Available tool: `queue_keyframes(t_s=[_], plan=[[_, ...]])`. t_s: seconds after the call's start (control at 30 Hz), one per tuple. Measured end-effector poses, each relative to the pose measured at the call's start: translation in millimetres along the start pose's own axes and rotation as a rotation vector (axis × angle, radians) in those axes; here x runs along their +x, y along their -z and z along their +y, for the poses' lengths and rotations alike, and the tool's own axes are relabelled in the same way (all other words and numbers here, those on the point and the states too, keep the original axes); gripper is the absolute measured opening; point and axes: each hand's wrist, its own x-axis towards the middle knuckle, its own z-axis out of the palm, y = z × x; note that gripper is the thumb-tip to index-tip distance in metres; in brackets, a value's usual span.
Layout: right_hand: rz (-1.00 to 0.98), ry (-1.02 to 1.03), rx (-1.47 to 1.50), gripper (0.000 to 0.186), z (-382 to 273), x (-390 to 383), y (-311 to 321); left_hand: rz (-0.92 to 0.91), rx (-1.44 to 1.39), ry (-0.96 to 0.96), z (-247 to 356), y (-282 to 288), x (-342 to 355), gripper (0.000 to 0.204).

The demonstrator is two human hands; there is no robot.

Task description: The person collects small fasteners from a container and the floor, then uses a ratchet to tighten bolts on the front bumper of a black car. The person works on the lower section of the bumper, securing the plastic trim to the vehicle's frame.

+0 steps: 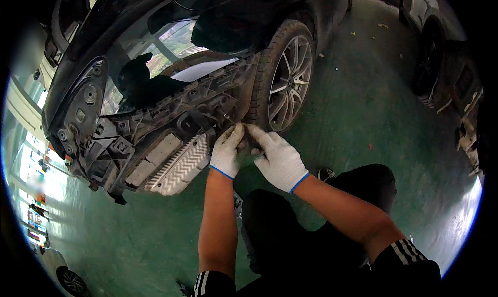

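Note:
Both hands wear white knit gloves with blue cuffs and meet at the exposed lower corner of a black car (119, 22), beside its wheel (288, 79). My left hand (228, 149) is closed at a thin metal piece (225, 116) that points into the dark bracketry; what exactly it grips is hidden by the fingers. My right hand (277, 162) is just to the right, thumb and forefinger curled near the left fingertips, holding something too small to make out. A ribbed silver heat shield (176, 165) lies left of my hands, below black plastic brackets (119, 146).
My dark-clad knee (368, 188) and shoe (327, 174) are low on the green floor (353, 115). Another car (430, 58) with a dark wheel stands at the right, a white car (54, 260) at the lower left. Bright windows line the far left.

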Motion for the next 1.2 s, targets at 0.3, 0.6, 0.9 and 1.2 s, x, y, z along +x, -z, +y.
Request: queue_keyframes(t_s=[0.3,0.6,0.9,1.2], plan=[[-0.260,-0.634,0.689,0.045,-13.7,8.0,14.6,0.433,-0.278,0.032,-50.3,-10.0,-27.0,0.055],[-0.283,-0.870,1.149,0.046,-9.2,4.9,13.1,0.758,0.390,-0.582,-57.8,37.7,-34.6,0.037],[-0.084,-0.645,0.853,0.045,-8.3,7.3,1.4,0.732,1.254,-0.440,9.9,48.1,4.8,0.042],[-0.016,0.042,-0.033,0.048,-0.7,8.9,-11.1,0.518,1.054,-0.470,30.1,48.0,3.2,0.035]])
